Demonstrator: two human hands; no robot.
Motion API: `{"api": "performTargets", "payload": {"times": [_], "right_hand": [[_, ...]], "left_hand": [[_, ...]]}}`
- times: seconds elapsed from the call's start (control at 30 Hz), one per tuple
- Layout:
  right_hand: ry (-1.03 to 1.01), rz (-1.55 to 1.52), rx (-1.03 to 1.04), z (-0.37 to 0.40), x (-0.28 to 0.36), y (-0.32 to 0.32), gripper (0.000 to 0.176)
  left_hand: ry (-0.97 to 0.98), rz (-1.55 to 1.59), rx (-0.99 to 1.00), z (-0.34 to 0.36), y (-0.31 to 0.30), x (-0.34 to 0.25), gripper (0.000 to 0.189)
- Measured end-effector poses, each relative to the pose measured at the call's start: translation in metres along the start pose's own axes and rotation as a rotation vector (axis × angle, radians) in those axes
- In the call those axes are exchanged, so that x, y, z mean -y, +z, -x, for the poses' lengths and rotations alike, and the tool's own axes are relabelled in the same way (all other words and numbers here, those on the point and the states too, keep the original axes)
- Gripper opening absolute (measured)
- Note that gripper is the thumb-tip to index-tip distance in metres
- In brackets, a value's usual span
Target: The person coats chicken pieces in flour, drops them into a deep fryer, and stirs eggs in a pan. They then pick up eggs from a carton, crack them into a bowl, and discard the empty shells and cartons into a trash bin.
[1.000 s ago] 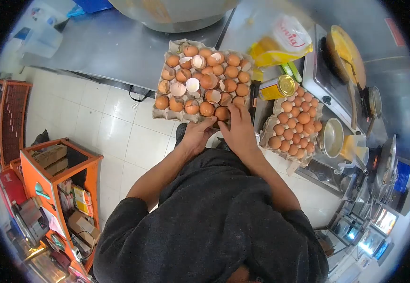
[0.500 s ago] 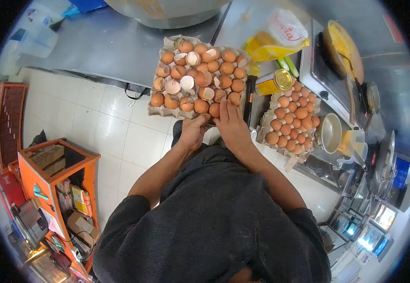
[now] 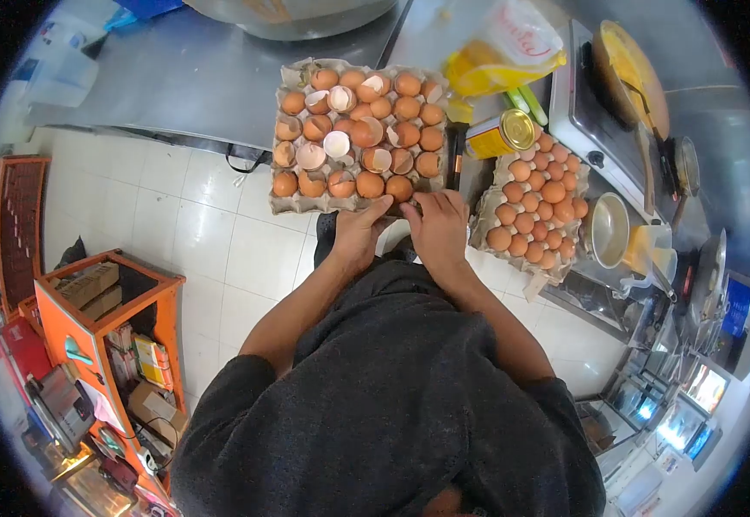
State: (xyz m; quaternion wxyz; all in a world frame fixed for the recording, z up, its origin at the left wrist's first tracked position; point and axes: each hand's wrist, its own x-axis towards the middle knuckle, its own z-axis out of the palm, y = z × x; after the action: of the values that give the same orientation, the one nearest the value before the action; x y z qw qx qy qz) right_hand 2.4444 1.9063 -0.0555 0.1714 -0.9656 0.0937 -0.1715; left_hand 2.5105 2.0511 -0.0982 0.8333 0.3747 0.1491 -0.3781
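A cardboard egg tray point(image 3: 292, 205) reaches past the counter's front edge, filled with brown eggshells; several are cracked open, with white insides showing in some. At its near rim, my left hand point(image 3: 359, 234) is closed, thumb on the edge and fingers mostly hidden beneath. My right hand point(image 3: 440, 231) is closed at the near right corner, its fingers curled over the rim. The hands are close together, just below a brown eggshell point(image 3: 399, 189) in the front row. To the right sits a second egg tray point(image 3: 487, 222) with whole brown eggs point(image 3: 550, 191).
A yellow can point(image 3: 500, 134) and an oil pouch point(image 3: 500, 73) stand behind the second tray. Farther right are a gas stove point(image 3: 571, 103), a pan point(image 3: 612, 95) and a metal bowl point(image 3: 609, 229). An orange cabinet point(image 3: 103, 345) stands on the floor at left.
My right hand has drawn back from over the front-row shells to the tray's near right corner, its fingers now curled. The tray appears slightly farther left and up in view.
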Motion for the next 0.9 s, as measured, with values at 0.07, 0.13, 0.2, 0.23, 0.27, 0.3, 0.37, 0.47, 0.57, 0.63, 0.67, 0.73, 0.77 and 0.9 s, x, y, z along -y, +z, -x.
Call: {"api": "performTargets", "payload": {"times": [0.07, 0.13, 0.2, 0.23, 0.27, 0.3, 0.37, 0.47, 0.57, 0.63, 0.67, 0.73, 0.77, 0.9], "right_hand": [[0.063, -0.002, 0.013, 0.003, -0.002, 0.002, 0.027], [0.116, -0.102, 0.008, 0.004, -0.007, 0.005, 0.027], [0.116, -0.148, 0.010, 0.004, -0.011, 0.007, 0.027], [0.108, -0.191, 0.009, 0.006, -0.014, 0.008, 0.027], [0.123, -0.190, 0.004, 0.006, -0.016, 0.009, 0.027], [0.106, -0.213, -0.006, 0.006, -0.018, 0.009, 0.026], [0.101, -0.236, -0.020, 0.008, -0.023, 0.010, 0.025], [0.136, -0.312, 0.013, 0.008, -0.031, 0.013, 0.024], [0.113, -0.384, -0.024, 0.008, -0.036, 0.014, 0.026], [0.098, -0.392, -0.014, 0.007, -0.037, 0.011, 0.026], [0.107, -0.395, -0.024, 0.007, -0.038, 0.011, 0.026], [0.095, -0.468, -0.017, 0.006, -0.040, 0.011, 0.026], [0.103, -0.470, -0.028, 0.005, -0.043, 0.013, 0.026], [0.125, -0.544, -0.015, 0.008, -0.049, 0.016, 0.025]], "left_hand": [[0.005, 0.000, -0.018, -0.002, 0.000, 0.002, 0.035], [0.027, 0.007, -0.035, -0.001, 0.002, 0.002, 0.034], [0.050, 0.013, -0.048, -0.002, 0.004, 0.003, 0.032], [0.051, 0.027, -0.052, -0.001, 0.004, 0.004, 0.031], [0.051, 0.040, -0.053, -0.002, 0.004, 0.005, 0.030], [0.041, 0.033, -0.050, -0.004, 0.004, 0.006, 0.030], [0.031, 0.043, -0.084, -0.006, 0.004, 0.009, 0.029], [0.028, 0.057, -0.067, -0.008, 0.005, 0.010, 0.029], [0.029, 0.055, -0.057, -0.007, 0.006, 0.010, 0.031], [0.027, 0.047, -0.050, -0.009, 0.005, 0.011, 0.033], [0.031, 0.049, -0.043, -0.009, 0.005, 0.011, 0.034], [0.017, 0.041, -0.027, -0.009, 0.005, 0.010, 0.035], [0.008, 0.044, -0.014, -0.010, 0.004, 0.009, 0.036], [0.008, 0.033, 0.016, -0.019, -0.008, 0.016, 0.037]]}}
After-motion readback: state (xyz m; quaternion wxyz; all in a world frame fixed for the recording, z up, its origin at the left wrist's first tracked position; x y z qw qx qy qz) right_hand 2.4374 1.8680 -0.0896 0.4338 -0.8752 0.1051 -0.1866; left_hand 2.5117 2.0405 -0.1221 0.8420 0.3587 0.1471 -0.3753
